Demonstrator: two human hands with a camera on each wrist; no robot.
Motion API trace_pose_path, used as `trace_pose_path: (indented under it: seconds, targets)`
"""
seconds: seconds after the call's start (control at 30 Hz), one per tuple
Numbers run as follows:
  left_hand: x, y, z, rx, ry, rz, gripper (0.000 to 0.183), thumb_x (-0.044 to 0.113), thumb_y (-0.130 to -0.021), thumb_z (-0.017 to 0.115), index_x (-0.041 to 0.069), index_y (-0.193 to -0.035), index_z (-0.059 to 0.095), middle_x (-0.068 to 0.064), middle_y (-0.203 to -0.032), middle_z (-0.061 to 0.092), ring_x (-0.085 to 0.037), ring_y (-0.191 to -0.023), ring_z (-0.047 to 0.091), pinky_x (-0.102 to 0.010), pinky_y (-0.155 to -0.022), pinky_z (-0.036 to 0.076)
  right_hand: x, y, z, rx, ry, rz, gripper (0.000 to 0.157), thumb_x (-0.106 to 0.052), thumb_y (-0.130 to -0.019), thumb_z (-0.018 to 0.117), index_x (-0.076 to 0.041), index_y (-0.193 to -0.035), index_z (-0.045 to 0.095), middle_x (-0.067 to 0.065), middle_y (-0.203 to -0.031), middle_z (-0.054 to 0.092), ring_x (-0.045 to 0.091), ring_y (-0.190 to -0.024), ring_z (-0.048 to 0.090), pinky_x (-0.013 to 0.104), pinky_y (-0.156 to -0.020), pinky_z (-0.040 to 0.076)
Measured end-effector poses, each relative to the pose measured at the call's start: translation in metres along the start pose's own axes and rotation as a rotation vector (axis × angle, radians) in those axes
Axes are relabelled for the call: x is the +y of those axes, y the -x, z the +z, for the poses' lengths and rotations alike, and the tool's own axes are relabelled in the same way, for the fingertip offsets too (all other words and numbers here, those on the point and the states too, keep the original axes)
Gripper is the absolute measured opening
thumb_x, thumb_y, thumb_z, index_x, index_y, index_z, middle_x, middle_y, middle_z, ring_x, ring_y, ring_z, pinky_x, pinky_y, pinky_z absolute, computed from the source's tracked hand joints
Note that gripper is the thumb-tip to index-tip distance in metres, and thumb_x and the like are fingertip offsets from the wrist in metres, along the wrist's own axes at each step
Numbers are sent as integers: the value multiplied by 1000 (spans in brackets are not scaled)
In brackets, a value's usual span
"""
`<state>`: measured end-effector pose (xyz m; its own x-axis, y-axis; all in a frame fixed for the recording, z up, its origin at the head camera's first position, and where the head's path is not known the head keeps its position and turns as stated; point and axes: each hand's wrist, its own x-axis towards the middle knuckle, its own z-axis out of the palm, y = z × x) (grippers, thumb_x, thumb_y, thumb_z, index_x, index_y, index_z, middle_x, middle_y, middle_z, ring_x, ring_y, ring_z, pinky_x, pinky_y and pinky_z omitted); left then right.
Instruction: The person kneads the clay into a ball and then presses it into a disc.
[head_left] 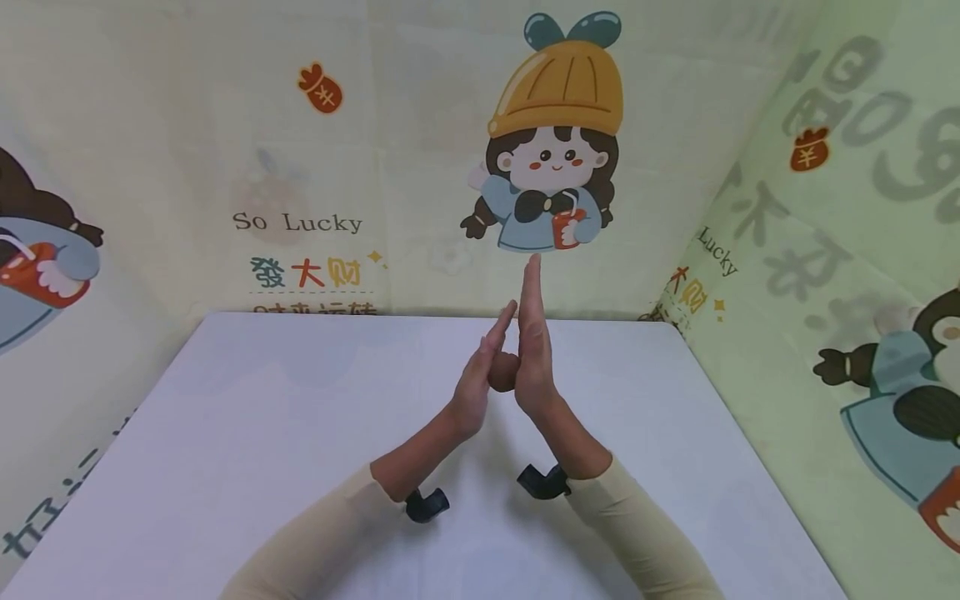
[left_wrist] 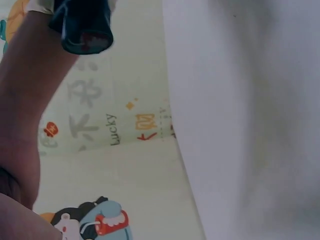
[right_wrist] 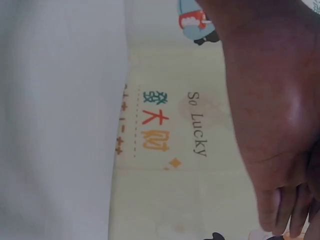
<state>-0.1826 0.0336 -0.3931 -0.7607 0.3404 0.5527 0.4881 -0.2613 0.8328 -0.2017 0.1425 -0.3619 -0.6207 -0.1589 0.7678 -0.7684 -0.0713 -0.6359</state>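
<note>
A small round brown ball (head_left: 503, 372) sits between the two palms in the head view, raised over the white table. My left hand (head_left: 474, 382) lies against its left side, fingers straight and slanting up to the right. On the other side my right hand (head_left: 536, 354) stands nearly upright, its straight fingers pointing away and its palm against the ball. Part of the ball (left_wrist: 7, 183) shows dark at the edge of the left wrist view. In the right wrist view the right hand (right_wrist: 275, 110) appears with extended fingers.
Below the hands spreads a white tabletop (head_left: 262, 433), its far edge meeting a printed cloth backdrop (head_left: 420, 167) with cartoon figures and lettering. Dark wrist-worn devices (head_left: 427, 506) hang beneath both forearms. Beige sleeves (head_left: 322, 533) cover the arms.
</note>
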Motion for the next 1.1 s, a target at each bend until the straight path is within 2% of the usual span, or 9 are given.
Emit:
trace_pose_path:
  seconds: [0.43, 0.5, 0.53, 0.67, 0.73, 0.83, 0.9, 0.97, 1.1]
  targets:
    - [31, -6, 1, 75, -18, 110, 63, 28, -110, 12, 8, -169, 1, -1, -177, 1, -13, -160, -2, -55, -125, -2, 6, 13, 11, -79, -135, 42, 92, -66, -108, 27, -2, -167, -1, 10, -176, -6, 21, -159, 13, 51, -126, 8]
    - [33, -9, -2, 88, -41, 128, 63, 29, -110, 13, 9, -169, 1, 0, -177, 0, -13, -160, -2, -53, -125, -3, 8, 17, 13, -91, -147, 41, 91, -65, -109, 26, -1, -167, -1, 12, -176, -5, 11, -132, 50, 48, -124, 17]
    - [34, -10, -3, 94, -49, 132, 63, 29, -111, 13, 9, -169, 1, 1, -177, 0, -12, -160, -3, -51, -125, -4, 10, 19, 15, -94, -154, 42, 90, -65, -109, 26, -1, -167, -1, 13, -174, 19, 7, -108, 60, 42, -120, 26]
    - [35, -14, -9, 123, -47, 140, 65, 32, -110, 14, 10, -170, 1, 1, -177, -1, -11, -160, -4, -49, -125, -5, 11, 23, 20, -99, -169, 40, 88, -64, -110, 24, -1, -167, -1, 8, -158, 42, 11, -47, 34, 27, -82, 41]
    - [36, -17, -12, 142, -39, 140, 65, 34, -110, 14, 11, -170, 0, 0, -177, -2, -10, -160, -4, -50, -125, -6, 10, 24, 23, -101, -168, 50, 88, -65, -110, 24, -2, -168, 0, 4, -135, 56, 10, -48, 32, 25, -66, 34]
    - [37, -22, -18, 171, -30, 147, 66, 34, -110, 15, 11, -170, 1, -1, -177, -3, -10, -159, -4, -52, -124, -7, 7, 28, 28, -113, -141, 53, 88, -65, -110, 22, -2, -167, -1, 9, -172, 22, 4, -74, 53, 22, -89, 41]
    - [37, -25, -22, 184, -27, 158, 66, 34, -110, 15, 10, -170, 1, -2, -177, -3, -10, -159, -4, -51, -124, -7, 4, 30, 31, -122, -125, 58, 88, -65, -109, 21, -3, -168, -1, 14, -164, 39, -1, -87, 51, 23, -96, 39]
    - [38, -29, -26, 193, -26, 169, 66, 33, -109, 15, 9, -169, 1, -3, -177, -2, -11, -160, -4, -50, -125, -7, 1, 33, 33, -131, -105, 55, 87, -64, -110, 19, -2, -167, -3, 15, -174, 13, 2, -114, 49, 28, -111, 31]
    - [38, -35, -33, 220, -35, 193, 66, 31, -109, 13, 6, -169, 1, -1, -177, 0, -11, -160, -2, -44, -126, -5, -4, 36, 37, -138, -102, 65, 84, -62, -110, 16, -5, -168, -5, 16, -150, 47, 7, -106, 48, 35, -108, 34]
